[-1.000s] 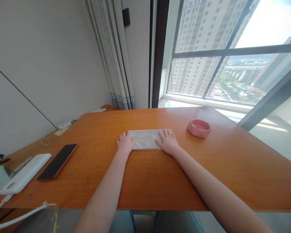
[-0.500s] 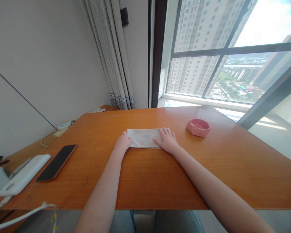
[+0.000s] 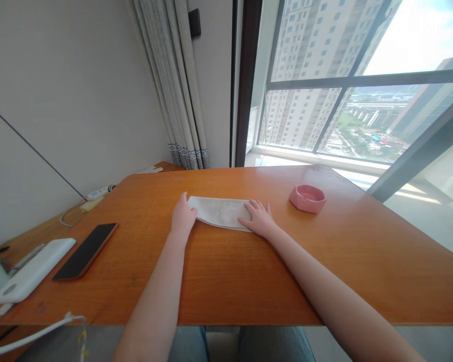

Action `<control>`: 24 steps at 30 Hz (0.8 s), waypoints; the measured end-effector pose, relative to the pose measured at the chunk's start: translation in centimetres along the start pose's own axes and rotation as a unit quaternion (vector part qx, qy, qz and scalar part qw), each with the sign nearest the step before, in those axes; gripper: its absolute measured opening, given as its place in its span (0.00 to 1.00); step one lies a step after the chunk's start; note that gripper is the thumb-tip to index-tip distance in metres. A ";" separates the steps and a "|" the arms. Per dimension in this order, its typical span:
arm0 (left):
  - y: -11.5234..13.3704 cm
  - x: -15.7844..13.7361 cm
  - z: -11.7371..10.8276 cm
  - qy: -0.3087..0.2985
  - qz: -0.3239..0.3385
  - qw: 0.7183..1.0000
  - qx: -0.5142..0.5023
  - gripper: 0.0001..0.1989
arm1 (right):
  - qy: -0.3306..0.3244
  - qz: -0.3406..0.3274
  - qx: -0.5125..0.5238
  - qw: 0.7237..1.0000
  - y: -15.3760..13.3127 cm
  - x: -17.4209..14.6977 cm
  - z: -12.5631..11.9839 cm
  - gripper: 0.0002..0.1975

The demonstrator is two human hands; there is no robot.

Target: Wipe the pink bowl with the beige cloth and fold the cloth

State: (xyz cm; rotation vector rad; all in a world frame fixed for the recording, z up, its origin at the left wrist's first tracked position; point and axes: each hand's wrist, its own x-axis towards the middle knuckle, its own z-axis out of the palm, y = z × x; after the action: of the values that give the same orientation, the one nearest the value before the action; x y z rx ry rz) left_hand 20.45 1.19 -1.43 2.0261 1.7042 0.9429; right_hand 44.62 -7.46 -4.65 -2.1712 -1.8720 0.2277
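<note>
We record strong, cool daylight entering at upper right through the window (image 3: 348,81), its sky (image 3: 415,37) burnt nearly white and the city (image 3: 366,130) beyond hazed; the wall (image 3: 68,90) at left is dimmer, flat grey. We list a pale sheen on the far right corner of the bench (image 3: 241,281), bright sun strips on the floor (image 3: 403,241), and a soft shadow beside the right forearm (image 3: 324,284). We note wide-angle stretching towards the edges and soft detail on the white cloth (image 3: 221,212).

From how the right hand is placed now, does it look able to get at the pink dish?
Probably yes. The right hand rests on the white cloth with spread fingers, and I see nothing standing between it and the pink dish, though it would need to leave the cloth.
</note>
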 end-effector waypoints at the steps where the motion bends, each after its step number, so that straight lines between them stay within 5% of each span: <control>1: 0.7 -0.3 0.1 0.062 0.026 0.996 -0.051 0.29 | 0.004 -0.011 0.002 1.000 -0.3 -0.1 0.2 0.35; 4: 3.2 -1.8 1.6 0.142 0.139 0.962 -0.186 0.22 | 0.026 -0.059 0.036 0.997 -1.1 0.0 0.9 0.34; 9: 5.1 -4.3 5.5 -0.120 0.339 0.927 -0.112 0.10 | 0.155 0.012 0.228 0.961 0.5 1.6 1.1 0.18; 14: 5.1 -4.7 6.7 -0.191 0.371 0.905 -0.077 0.10 | 0.212 0.078 0.335 0.915 2.9 3.0 1.5 0.14; 24: 5.8 -5.2 5.5 -0.224 0.388 0.889 -0.097 0.16 | 0.160 0.022 0.308 0.938 1.9 2.8 2.1 0.09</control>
State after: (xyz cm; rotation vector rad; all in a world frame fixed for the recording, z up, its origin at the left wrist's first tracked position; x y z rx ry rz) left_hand 28.11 -4.23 -3.21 2.5487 0.5158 0.7097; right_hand 46.19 -4.76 -7.06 -1.6948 -1.3396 0.3847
